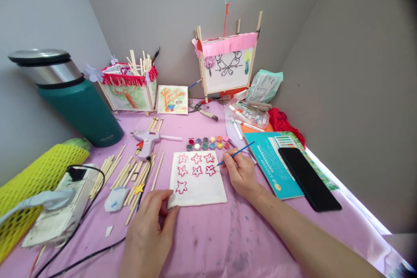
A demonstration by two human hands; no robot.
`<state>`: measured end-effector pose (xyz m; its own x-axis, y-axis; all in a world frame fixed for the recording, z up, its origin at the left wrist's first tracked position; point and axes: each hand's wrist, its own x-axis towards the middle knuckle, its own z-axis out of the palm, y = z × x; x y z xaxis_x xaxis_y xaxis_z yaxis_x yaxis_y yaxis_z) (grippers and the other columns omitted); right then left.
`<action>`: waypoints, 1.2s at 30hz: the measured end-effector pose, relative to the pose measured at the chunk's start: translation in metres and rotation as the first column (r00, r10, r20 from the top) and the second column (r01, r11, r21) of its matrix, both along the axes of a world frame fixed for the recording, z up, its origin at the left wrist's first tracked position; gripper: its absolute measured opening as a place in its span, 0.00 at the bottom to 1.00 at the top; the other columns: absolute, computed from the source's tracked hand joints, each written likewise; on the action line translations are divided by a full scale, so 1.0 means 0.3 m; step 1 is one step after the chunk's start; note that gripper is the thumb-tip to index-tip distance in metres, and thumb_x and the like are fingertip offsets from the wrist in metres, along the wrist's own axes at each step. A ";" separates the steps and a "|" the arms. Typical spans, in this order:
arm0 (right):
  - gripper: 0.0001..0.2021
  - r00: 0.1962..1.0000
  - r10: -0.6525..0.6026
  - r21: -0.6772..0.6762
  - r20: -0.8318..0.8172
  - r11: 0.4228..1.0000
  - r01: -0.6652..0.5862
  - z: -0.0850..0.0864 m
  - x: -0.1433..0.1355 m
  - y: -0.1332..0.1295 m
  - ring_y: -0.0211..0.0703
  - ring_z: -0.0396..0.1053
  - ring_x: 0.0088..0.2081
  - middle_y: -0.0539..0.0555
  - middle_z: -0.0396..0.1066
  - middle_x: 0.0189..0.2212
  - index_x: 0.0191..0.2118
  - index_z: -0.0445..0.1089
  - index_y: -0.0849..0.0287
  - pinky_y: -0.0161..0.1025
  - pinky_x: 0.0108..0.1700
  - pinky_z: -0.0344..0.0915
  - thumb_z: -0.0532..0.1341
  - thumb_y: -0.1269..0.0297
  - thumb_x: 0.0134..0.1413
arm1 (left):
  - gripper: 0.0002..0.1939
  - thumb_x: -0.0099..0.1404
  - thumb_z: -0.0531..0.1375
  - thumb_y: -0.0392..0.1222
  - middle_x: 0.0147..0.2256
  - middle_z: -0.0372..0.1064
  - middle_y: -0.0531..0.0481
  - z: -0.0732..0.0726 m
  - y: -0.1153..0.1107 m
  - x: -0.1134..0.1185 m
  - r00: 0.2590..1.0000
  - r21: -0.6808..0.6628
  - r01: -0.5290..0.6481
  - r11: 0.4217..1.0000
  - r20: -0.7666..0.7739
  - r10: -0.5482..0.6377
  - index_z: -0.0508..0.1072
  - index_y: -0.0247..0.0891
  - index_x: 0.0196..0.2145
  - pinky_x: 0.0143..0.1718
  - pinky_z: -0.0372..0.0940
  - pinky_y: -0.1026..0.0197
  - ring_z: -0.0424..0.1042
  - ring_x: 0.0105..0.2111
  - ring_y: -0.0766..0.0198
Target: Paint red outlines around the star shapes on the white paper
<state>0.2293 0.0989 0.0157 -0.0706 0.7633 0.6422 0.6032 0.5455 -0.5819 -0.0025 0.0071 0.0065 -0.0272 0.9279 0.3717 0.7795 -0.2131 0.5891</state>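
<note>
A white square canvas (205,191) lies flat on the table, bearing rows of red star outlines, several in all. My left hand (151,226) has its thumb and index finger closed on the lower left corner of this canvas. In my right hand (239,171) is a thin blue paintbrush (243,149), pinched between thumb and fingers. The brush tip is at the right end of the middle row, by a star; whether it touches cannot be seen. Just behind the canvas stand small paint pots (212,139) in several colours.
Left are a glue gun (146,141), wooden sticks (122,173), a power strip (61,208) with cables and a teal bottle (81,104). Right are a black phone (309,178) and a blue book (270,165). Behind stand a stick-framed lantern (228,65), a decorated box (130,91) and pliers (202,108).
</note>
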 end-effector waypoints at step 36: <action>0.13 0.998 -0.030 0.044 0.059 0.999 0.028 0.003 -0.001 -0.006 0.40 0.69 0.25 0.51 0.71 0.23 0.28 0.65 0.56 0.37 0.30 0.62 0.51 0.64 0.63 | 0.09 0.62 0.55 0.46 0.30 0.65 0.53 0.008 0.000 0.003 0.999 -0.008 -0.012 1.000 0.031 0.012 0.67 0.42 0.39 0.27 0.63 0.61 0.67 0.25 0.65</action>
